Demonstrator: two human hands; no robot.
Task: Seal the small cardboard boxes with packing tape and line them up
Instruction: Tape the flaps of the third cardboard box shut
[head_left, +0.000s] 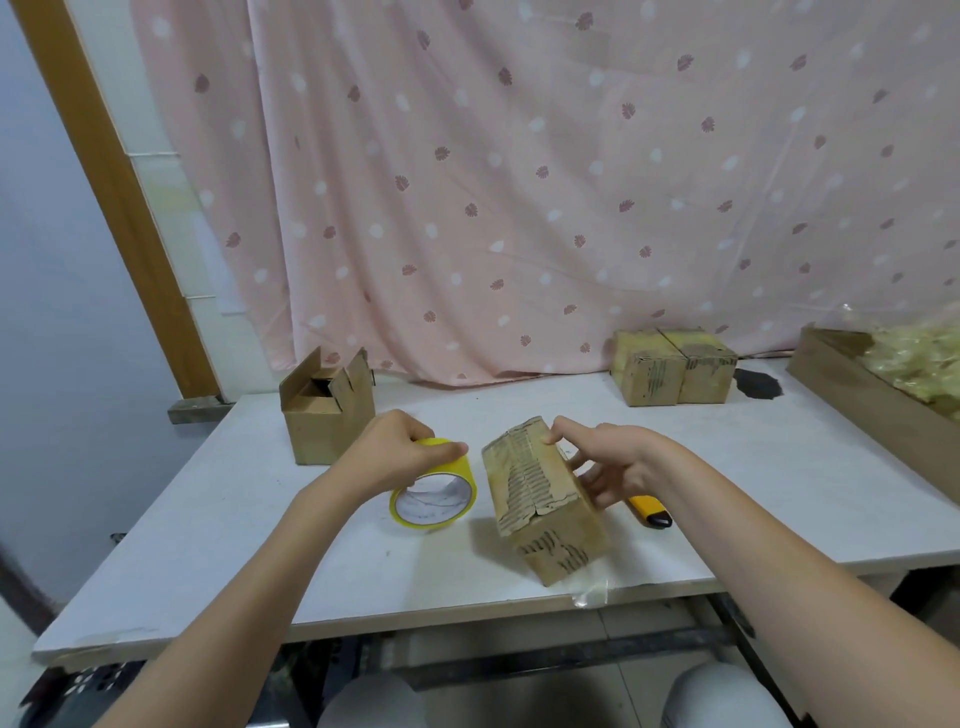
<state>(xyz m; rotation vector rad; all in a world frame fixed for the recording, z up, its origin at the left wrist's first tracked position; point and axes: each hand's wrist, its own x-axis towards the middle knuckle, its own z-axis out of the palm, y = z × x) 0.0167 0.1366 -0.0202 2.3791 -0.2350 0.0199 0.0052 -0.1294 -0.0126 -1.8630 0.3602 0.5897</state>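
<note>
cardboard box (543, 501) worn, tilted, in right hand (613, 467) grasp; left hand (400, 449) around yellow tape roll (434, 493)

white table (260, 519) | pink leaf-print curtain (519, 182) behind | wooden door frame (104, 171) left | tiled floor (639, 631)

Tray (852, 387) cut off at right
</note>
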